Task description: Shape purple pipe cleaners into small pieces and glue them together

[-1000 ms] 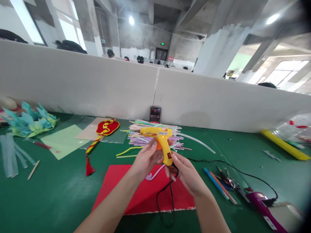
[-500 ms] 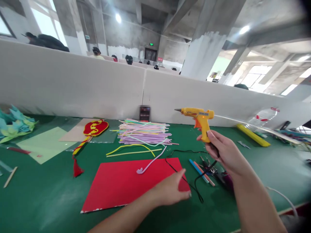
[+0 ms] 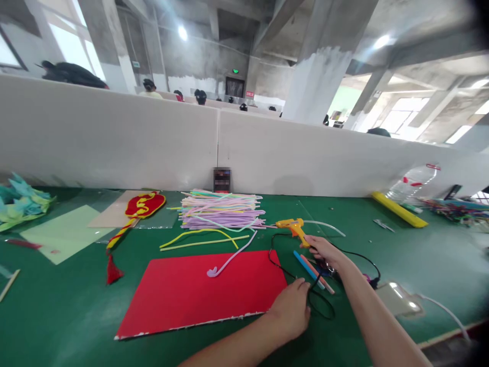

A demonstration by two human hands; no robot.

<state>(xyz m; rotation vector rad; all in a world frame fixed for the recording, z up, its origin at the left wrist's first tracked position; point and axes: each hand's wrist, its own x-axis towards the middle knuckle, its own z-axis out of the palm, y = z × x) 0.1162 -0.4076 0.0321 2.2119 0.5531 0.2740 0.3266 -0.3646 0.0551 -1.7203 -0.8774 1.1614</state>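
In my right hand (image 3: 324,251) is the handle of a yellow hot glue gun (image 3: 291,224), its nozzle pointing left, low over the table. A clear glue stick (image 3: 324,224) sticks out of its back. My left hand (image 3: 292,308) is closed on the gun's black cord (image 3: 323,307) at the right end of a red board (image 3: 206,295); its fingertips are partly hidden. On the board lies a lilac pipe cleaner (image 3: 231,261) with a curled end. Blue and pink sticks (image 3: 308,269) lie between my hands, beside dark tools partly covered by my right arm.
A heap of pastel pipe cleaners (image 3: 221,211) lies behind the board. At left are a red-and-yellow tasselled fan (image 3: 145,205), green paper (image 3: 69,234) and teal paper flowers (image 3: 23,201). A yellow bar (image 3: 399,210), a plastic bottle (image 3: 414,183) and a white power strip (image 3: 399,299) stand right.
My right hand has lowered the glue gun from above the table to just over it. My left hand has moved right and closed on the cord. The power strip has come into view.
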